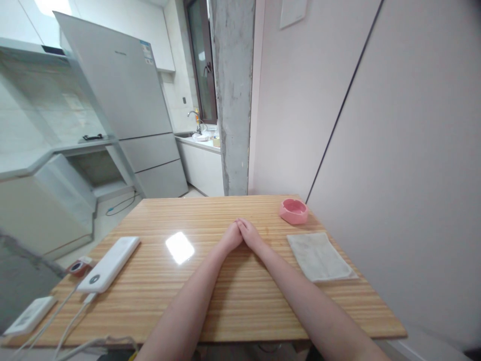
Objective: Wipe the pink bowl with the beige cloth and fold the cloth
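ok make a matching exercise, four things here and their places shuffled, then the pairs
1. Pink faceted bowl
2. Flat grey cloth
3. White oblong power bank
4. Left hand

A. Touching the right hand
B. Left side of the wood-grain table, white cable attached
C. Near the table's far right corner
D. Lying flat, right of the right forearm

Pairs: 1-C, 2-D, 3-B, 4-A

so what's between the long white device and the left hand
In the head view, only wooden tabletop with a bright patch of glare lies between the long white device and the left hand.
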`<move>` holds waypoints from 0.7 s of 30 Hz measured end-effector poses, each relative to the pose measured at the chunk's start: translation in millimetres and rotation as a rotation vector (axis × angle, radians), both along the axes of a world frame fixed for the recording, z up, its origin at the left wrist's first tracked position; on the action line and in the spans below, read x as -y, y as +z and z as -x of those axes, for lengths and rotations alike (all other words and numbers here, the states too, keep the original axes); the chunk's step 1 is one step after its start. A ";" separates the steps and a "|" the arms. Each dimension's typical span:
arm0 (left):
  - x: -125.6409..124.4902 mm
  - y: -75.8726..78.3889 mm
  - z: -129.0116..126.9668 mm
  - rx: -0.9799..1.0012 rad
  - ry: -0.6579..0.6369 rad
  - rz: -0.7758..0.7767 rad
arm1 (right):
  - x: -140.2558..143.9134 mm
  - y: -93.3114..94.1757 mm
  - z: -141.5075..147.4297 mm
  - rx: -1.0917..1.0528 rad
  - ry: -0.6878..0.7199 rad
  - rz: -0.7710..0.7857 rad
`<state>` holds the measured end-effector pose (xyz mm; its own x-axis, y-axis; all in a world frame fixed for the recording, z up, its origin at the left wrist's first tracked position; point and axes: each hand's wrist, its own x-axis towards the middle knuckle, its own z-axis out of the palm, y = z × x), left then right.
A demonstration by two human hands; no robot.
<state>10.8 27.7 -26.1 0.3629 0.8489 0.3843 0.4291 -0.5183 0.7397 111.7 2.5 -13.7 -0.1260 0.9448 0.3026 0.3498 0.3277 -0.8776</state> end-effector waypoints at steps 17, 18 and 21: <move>13.6 7.6 0.1 0.014 0.001 0.017 | -2.3 0.6 3.5 -0.004 -0.007 0.003; 13.7 8.0 0.0 0.021 -0.001 0.022 | -2.6 0.4 3.5 -0.003 -0.007 -0.001; 13.6 8.3 -0.4 0.032 -0.002 0.035 | -3.8 -0.1 3.1 0.005 -0.003 -0.012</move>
<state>11.2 14.1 -17.8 0.3529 0.8610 0.3661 0.4037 -0.4931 0.7706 108.6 6.3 -13.8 -0.1247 0.9414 0.3133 0.3551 0.3372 -0.8719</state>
